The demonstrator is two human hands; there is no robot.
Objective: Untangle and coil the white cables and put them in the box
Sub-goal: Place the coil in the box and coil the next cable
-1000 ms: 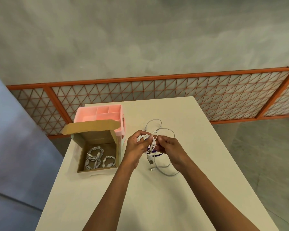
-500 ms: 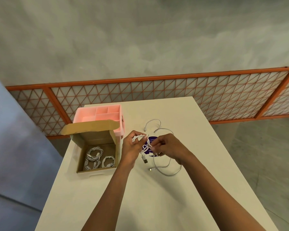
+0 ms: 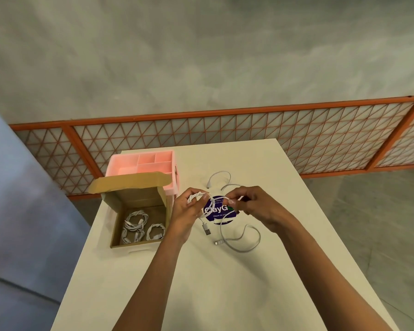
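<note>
My left hand [image 3: 185,212] holds a small coil of white cable [image 3: 197,195] above the table. My right hand [image 3: 253,205] pinches a strand of the same cable a little to the right. A USB plug [image 3: 206,230] dangles below my left hand. A loose length of white cable [image 3: 243,240] curls on the table under my right hand, and a short white cable [image 3: 219,176] lies farther back. The open cardboard box [image 3: 116,211] at the left holds three coiled white cables [image 3: 139,226].
A pink compartment organiser [image 3: 144,163] stands behind the box. A round purple sticker [image 3: 219,210] marks the white table [image 3: 201,283] between my hands. An orange lattice railing [image 3: 296,137] runs behind the table, with floor at the right.
My hands have drawn apart, stretching a strand between them. The sticker, hidden before, now shows between them. The loose cable on the table lies more spread out.
</note>
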